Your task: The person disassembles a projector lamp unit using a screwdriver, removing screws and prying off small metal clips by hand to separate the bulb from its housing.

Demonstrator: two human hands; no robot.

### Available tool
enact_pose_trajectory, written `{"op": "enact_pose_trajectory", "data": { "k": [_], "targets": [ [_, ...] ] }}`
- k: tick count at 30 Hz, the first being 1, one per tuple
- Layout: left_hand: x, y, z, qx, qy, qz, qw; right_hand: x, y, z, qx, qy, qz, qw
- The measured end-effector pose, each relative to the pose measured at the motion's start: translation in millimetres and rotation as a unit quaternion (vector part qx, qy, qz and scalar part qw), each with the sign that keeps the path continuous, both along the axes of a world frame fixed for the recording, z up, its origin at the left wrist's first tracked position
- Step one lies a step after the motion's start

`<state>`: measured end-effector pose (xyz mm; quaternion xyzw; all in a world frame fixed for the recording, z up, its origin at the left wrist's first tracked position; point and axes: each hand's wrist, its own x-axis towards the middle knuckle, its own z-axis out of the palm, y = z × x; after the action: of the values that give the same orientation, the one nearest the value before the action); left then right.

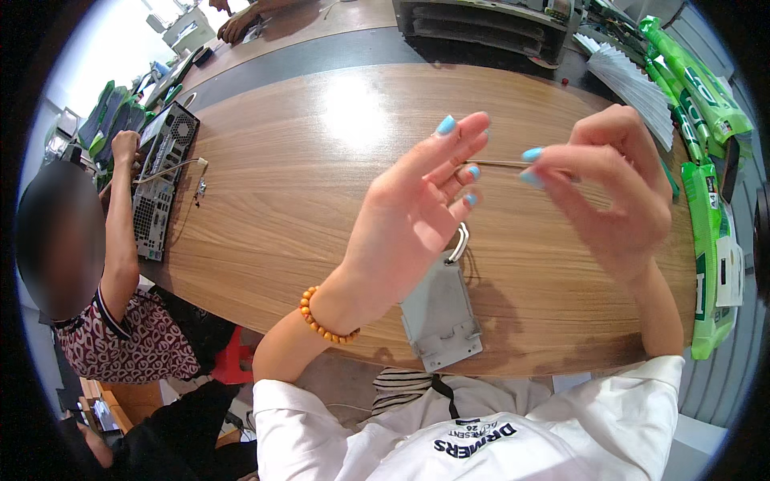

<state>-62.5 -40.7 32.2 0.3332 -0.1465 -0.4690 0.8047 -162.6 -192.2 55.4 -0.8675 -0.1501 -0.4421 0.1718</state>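
Observation:
A thin pale cord (504, 163) stretches across the gap between my two hands, above the table. My right hand (613, 188) is closed, pinching the cord between thumb and index finger. The cord's other end disappears among the bent fingers of my left hand (413, 196), whose thumb and index finger point upward. What the left palm side hides of the cord I cannot make out. Below the left hand, a flat grey metal piece (437, 301) with a notched near end lies at the table's near edge. A white cable loop (463, 239) rises from its far end.
On the left, a person (120, 264) reaches toward an opened computer case (164, 180); a few small dark parts (200, 189) lie beside it. Green-and-white packages (706, 256) and a white pleated sheet (630, 80) line the right. A black tray unit (485, 32) stands at the back.

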Motion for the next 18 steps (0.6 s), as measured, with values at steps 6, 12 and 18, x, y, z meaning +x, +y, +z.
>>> {"op": "enact_pose_trajectory", "data": {
  "k": [6, 12, 18],
  "targets": [
    [-9, -2, -8, -0.014, 0.024, -0.020, 0.999, 24, 13, -11, -0.059, -0.082, 0.039, 0.994],
    [-16, -1, -16, -0.008, 0.053, -0.009, 0.999, 21, 14, -12, -0.009, -0.079, 0.038, 0.996],
    [-13, -1, -19, -0.010, 0.040, 0.012, 0.999, 25, 9, -20, -0.016, -0.056, 0.041, 0.997]
  ]
}}
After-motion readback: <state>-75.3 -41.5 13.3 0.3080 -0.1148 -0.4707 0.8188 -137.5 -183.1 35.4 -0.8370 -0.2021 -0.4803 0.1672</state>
